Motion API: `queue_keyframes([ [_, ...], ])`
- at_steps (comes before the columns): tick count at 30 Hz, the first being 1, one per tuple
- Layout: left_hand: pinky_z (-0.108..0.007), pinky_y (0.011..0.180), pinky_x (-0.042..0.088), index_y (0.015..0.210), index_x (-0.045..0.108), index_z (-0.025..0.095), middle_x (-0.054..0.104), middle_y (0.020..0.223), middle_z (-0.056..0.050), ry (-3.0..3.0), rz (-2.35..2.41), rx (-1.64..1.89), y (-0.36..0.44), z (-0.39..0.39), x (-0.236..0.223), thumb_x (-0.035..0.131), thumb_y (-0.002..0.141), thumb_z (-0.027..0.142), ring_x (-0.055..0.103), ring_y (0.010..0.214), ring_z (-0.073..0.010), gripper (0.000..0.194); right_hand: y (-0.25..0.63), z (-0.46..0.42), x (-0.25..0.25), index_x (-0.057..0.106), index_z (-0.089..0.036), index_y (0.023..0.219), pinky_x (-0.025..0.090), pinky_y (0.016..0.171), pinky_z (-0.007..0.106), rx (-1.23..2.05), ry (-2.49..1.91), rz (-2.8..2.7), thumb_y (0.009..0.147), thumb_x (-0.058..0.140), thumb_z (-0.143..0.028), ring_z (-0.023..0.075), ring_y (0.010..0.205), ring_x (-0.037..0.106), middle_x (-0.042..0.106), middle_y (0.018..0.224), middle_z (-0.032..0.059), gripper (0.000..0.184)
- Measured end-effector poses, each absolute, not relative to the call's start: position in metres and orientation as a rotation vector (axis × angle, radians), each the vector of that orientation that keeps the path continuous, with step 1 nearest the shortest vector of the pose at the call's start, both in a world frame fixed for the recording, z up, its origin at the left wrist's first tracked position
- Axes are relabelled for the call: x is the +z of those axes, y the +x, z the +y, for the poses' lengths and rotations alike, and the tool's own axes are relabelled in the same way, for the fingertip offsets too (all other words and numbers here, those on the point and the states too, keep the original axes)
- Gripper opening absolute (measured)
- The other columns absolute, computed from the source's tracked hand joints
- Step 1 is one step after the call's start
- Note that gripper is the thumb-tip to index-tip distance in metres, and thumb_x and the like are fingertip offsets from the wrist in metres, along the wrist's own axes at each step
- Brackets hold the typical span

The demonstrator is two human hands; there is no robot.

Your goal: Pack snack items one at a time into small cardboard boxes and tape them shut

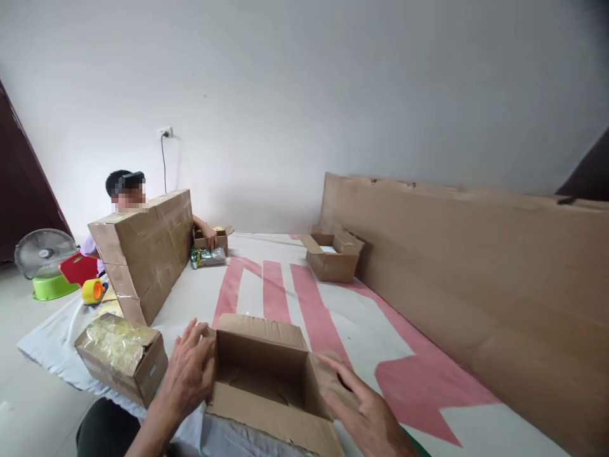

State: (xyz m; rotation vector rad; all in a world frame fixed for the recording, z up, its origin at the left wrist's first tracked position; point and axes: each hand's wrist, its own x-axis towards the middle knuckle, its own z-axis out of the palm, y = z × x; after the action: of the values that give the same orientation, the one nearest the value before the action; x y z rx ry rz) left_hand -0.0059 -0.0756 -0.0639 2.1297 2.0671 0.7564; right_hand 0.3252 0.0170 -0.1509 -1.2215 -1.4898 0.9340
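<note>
Right at the near edge of the table sits the open cardboard box [259, 362], squarely between the person's two hands, and that is the relation everything hangs on here: one hand at each short end, the opening facing up between them. Take the box as the hub of the clock: its long axis runs almost nine to three, the right end dipping towards four. The left hand [188, 363] is on station at nine, back of the hand up, forearm rising from seven, fingers half bent and set against the left end; its thumb is out of sight, so I can't tell whether it truly grips. Over at half past three, the right hand [361, 403] comes in from the lower right, a touch blurred, thumb and forefinger well apart, with the right end flap [335, 381] lying in the gap. Neither hand is nearer; both are at the cardboard. Out at nine, beyond the left hand, lies a taped box [114, 346]; at one o'clock, a smaller open box [333, 263] stands against the big cardboard panel [466, 285]; and up at eleven, a co-worker's hand [210, 238] reaches into another box, a shiny packet [209, 257] just beside it.
</note>
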Motion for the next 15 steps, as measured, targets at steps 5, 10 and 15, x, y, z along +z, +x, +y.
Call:
queue_keyframes([
  [5, -0.070, 0.128, 0.042, 0.142, 0.070, 0.024, 0.053, 0.171, -0.018, 1.980, 2.009, 0.623, -0.007, -0.073, -0.063, 0.055, 0.096, 0.020, 0.049, 0.160, -0.0411, 0.048, 0.338, 0.026, -0.163, 0.088, -0.030, 0.118, 0.068, 0.102, 0.047, 1.003, -1.293, -1.524, 0.071, 0.077, -0.065, 0.0441, 0.131, 0.076, 0.083, 0.134, 0.0111, 0.060],
  [10, -0.050, 0.127, 0.048, 0.161, 0.057, 0.025, 0.055, 0.167, -0.017, 1.936, 1.766, 0.803, -0.016, -0.073, -0.083, 0.055, 0.102, 0.032, 0.058, 0.152, -0.0324, 0.060, 0.340, 0.026, -0.164, 0.089, -0.030, 0.117, 0.065, 0.108, 0.046, 1.004, -1.282, -1.542, 0.072, 0.077, -0.063, 0.0424, 0.130, 0.076, 0.084, 0.133, 0.0111, 0.057],
  [15, -0.050, 0.137, 0.035, 0.168, 0.050, 0.021, 0.043, 0.176, -0.019, 1.831, 1.628, 0.872, -0.026, -0.076, -0.099, 0.069, 0.099, 0.057, 0.041, 0.165, -0.0371, 0.079, 0.325, 0.004, -0.138, 0.087, -0.025, 0.123, 0.058, 0.117, 0.049, 0.976, -1.271, -1.538, 0.078, 0.076, -0.059, 0.0418, 0.138, 0.071, 0.080, 0.141, 0.0139, 0.057],
])
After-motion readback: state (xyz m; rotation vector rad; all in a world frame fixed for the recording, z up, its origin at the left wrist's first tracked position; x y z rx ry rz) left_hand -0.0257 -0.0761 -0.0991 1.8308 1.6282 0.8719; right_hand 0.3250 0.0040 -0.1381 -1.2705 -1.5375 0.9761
